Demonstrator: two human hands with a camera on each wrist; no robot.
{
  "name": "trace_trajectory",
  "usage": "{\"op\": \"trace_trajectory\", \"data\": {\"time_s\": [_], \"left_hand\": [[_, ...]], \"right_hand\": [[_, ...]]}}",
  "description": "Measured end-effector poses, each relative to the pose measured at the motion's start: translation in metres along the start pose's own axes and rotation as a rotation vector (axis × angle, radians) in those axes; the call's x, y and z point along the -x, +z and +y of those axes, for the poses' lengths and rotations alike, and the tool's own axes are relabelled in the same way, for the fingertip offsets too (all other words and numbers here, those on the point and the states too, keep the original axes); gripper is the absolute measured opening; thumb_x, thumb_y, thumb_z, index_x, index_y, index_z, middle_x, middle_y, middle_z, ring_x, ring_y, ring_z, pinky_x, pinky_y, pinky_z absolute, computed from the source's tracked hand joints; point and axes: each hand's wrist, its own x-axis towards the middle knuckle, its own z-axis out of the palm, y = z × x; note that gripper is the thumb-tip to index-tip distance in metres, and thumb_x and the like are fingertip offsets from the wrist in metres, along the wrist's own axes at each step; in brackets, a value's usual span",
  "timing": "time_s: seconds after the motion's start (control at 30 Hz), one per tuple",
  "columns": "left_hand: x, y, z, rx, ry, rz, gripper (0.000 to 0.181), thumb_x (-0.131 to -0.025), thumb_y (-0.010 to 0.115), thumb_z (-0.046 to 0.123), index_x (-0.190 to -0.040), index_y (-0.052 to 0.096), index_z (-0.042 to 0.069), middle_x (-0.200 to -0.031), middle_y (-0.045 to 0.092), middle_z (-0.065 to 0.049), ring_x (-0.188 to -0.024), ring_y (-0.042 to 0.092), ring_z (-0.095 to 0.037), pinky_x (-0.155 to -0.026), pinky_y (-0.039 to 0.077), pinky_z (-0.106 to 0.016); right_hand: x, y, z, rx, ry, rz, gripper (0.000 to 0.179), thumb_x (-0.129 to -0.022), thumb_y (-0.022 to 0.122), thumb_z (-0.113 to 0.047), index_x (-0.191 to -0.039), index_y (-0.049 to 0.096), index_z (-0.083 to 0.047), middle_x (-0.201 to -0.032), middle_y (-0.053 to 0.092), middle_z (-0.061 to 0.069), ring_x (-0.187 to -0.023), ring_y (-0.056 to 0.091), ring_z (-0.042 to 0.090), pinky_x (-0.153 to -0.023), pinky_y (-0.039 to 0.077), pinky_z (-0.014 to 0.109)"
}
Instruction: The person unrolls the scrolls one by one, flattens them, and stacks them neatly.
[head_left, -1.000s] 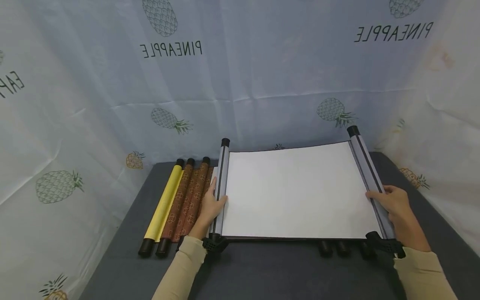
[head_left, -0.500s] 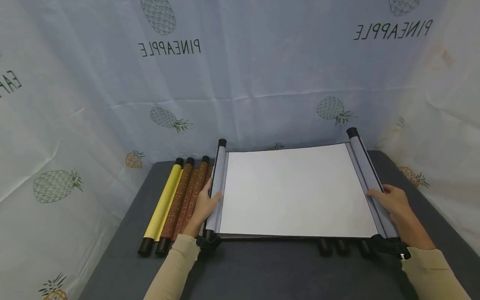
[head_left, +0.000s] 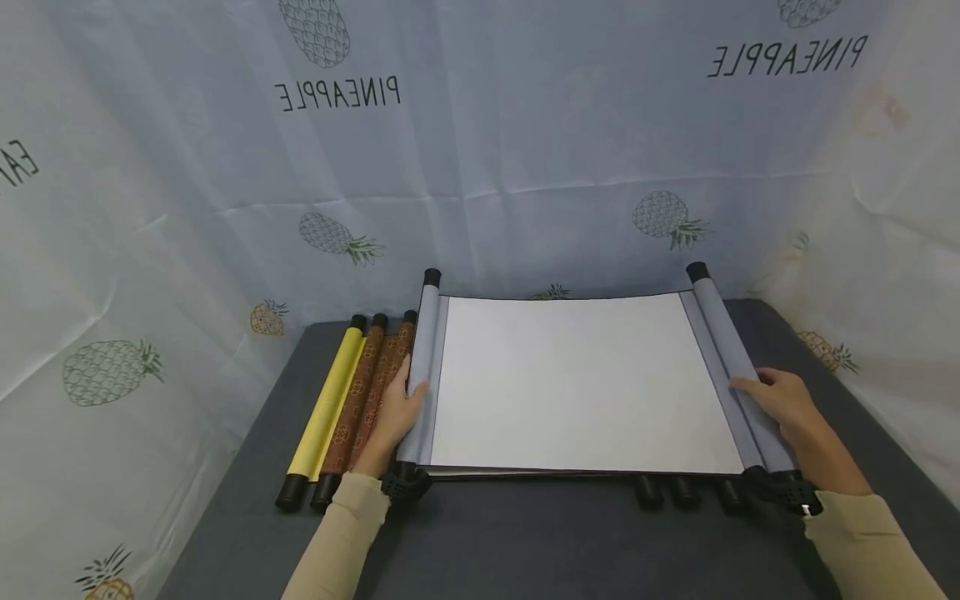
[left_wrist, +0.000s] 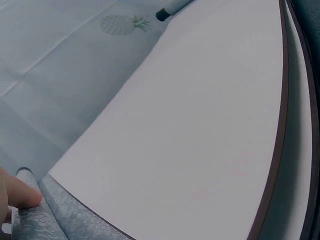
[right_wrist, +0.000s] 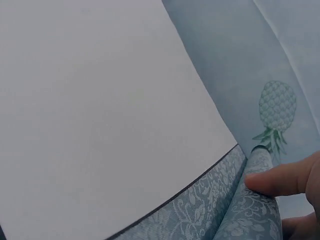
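Note:
A blank white scroll (head_left: 577,383) is stretched between two rollers covered in blue-grey floral brocade with black end caps. My left hand (head_left: 392,412) grips its left roller (head_left: 426,333), thumb on the front face. On the other side, my right hand (head_left: 786,402) holds the right roller (head_left: 723,329) the same way. The right wrist view shows that thumb (right_wrist: 272,181) pressing on the brocade roller, close to a brocade border (right_wrist: 200,200) along the paper. Both rollers tilt with their tops away from me. The lower fingers are mostly hidden behind the rollers.
Left on the dark table (head_left: 525,542) lie a yellow scroll (head_left: 326,404) and several brown patterned scrolls (head_left: 360,392). Black end caps (head_left: 649,492) show below the held scroll's near edge. Beneath it is another white sheet (left_wrist: 296,150). Pineapple-print cloth (head_left: 487,150) hangs behind.
My left hand has moved left with its roller, covering more of the brown scrolls. Both rollers have turned, so plain brocade now faces me instead of a dark line. The right hand stays nearly in place.

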Motion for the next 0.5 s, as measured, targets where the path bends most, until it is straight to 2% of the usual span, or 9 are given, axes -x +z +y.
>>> {"op": "trace_trajectory", "data": {"time_s": [0.17,0.33,0.5], "left_hand": [[0.0009,0.0014,0.0012,-0.012,0.034,-0.003,0.067,-0.099,0.043,0.012,-0.154,0.007,0.001,-0.161,0.012,-0.024,-0.150,0.013,-0.041,-0.121,0.015,-0.056],[0.0009,0.0010,0.0015,-0.012,0.037,0.041,0.067,-0.097,0.046,0.011,-0.153,0.013,-0.001,-0.160,0.018,-0.025,-0.148,0.019,-0.041,-0.120,0.020,-0.055],[-0.0022,-0.0006,-0.0010,0.004,0.029,0.052,0.075,-0.092,0.058,0.013,-0.153,0.015,-0.001,-0.160,0.020,-0.023,-0.147,0.024,-0.041,-0.117,0.026,-0.055]], "right_hand": [[-0.0013,0.0034,-0.0015,-0.015,0.022,0.010,0.069,-0.099,0.039,-0.029,-0.145,0.016,0.018,-0.144,0.026,0.043,-0.126,0.035,0.054,-0.101,0.035,0.063],[-0.0024,0.0068,-0.0034,-0.045,-0.006,0.059,0.068,-0.099,0.038,-0.027,-0.145,0.017,0.018,-0.142,0.029,0.043,-0.121,0.039,0.052,-0.097,0.037,0.062],[-0.0040,0.0092,-0.0038,-0.069,-0.018,0.095,0.072,-0.096,0.047,-0.028,-0.144,0.020,0.018,-0.141,0.032,0.042,-0.121,0.041,0.051,-0.096,0.039,0.060]]}}
